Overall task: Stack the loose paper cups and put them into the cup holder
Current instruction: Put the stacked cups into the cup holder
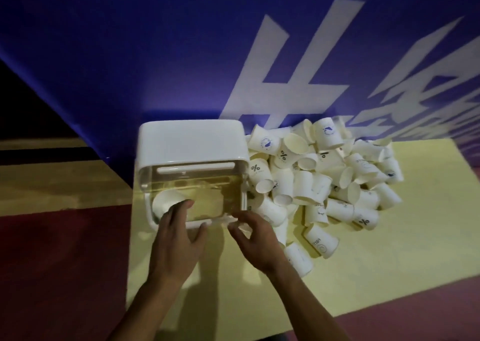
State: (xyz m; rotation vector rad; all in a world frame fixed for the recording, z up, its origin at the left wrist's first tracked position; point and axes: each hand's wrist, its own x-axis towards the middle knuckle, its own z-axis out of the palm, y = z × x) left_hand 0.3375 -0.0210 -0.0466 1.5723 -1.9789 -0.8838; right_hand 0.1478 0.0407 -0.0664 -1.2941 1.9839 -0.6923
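A white cup holder (pixel 191 139) with a clear front stands on the yellow mat, against the blue wall. One white paper cup (pixel 166 203) lies inside it at the lower left. My left hand (pixel 176 239) rests with straight fingers on the holder's front, fingertips over that cup. My right hand (pixel 253 238) pinches the holder's white front edge at its lower right corner. A heap of several loose white paper cups (pixel 324 179) with blue logos lies just right of the holder.
The yellow mat (pixel 389 262) covers the surface under the holder and cups. Dark red floor (pixel 57 262) lies to the left and along the bottom right. A blue banner (pixel 155 55) with large white letters rises behind everything.
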